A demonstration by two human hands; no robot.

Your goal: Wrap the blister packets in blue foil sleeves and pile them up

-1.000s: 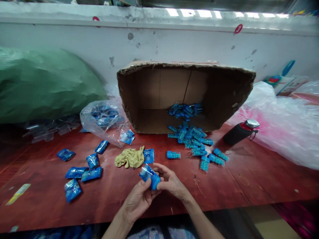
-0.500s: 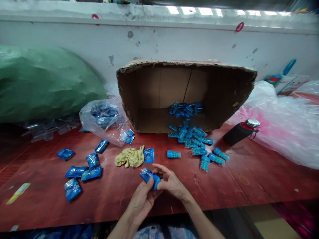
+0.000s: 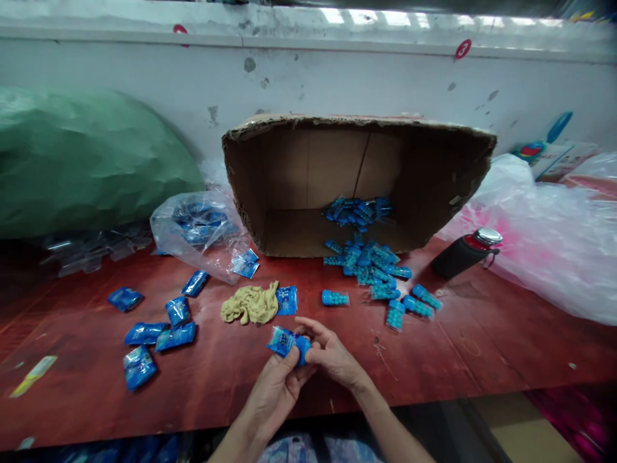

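Observation:
Close to the front of the table, my left hand [image 3: 278, 384] pinches a shiny blue packet [image 3: 281, 341] between thumb and fingers. A small bottle with a blue cap [image 3: 303, 348] is against or partly inside the packet; which of these I cannot tell. My right hand [image 3: 332, 355] has its thumb on the capped end, with the index finger stretched out above and the other fingers partly hidden behind. Just beyond the hands lie a crumpled yellowish cloth [image 3: 251, 303] and a flat blue packet [image 3: 288, 300].
A cardboard box [image 3: 284, 233] lies on its side, with blue-beaded bottles [image 3: 373, 263] spilling from its mouth. Several filled blue packets [image 3: 146, 333] lie left, near a clear bag [image 3: 193, 222] of packets. A black-sleeved flask [image 3: 457, 256] stands right, by pinkish plastic [image 3: 544, 238].
The blue packet has turned slightly in my hands, its open-looking end now pointing more to the left. Both hands stay in almost the same place.

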